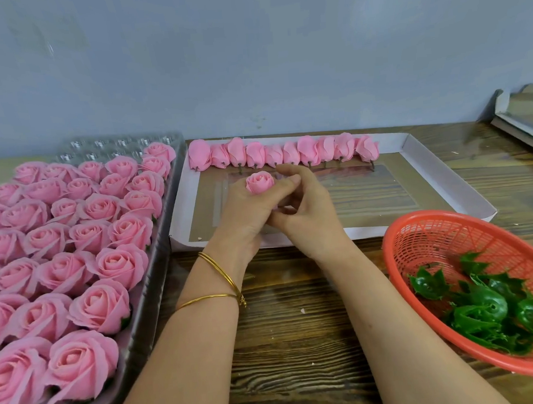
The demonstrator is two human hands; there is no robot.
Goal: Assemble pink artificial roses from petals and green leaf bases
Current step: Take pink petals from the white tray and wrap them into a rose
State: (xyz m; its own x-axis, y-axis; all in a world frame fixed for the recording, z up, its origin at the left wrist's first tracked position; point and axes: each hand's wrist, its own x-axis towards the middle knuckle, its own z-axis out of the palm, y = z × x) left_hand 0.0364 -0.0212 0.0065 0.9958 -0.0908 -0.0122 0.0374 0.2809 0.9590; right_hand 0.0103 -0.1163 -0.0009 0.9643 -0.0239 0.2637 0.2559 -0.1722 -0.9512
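Wood-grain table point(284, 328) against a grey wall point(247, 60) is carrying the work. Left hand point(247, 213) is gripping a pink rosebud point(259, 182), fingers curled round its base, over the white cardboard tray point(414, 145). Right hand point(307, 214) is pinching the bud's right side, fingertips pressed together. Judgement: petals are needing a tight, even wrap, bud kept upright, before a green leaf base point(487, 305) from the red basket point(421, 237), near right, is seated underneath.

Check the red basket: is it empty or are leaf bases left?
Not empty. The red basket holds a small pile of green leaf bases; most of its mesh shows bare.
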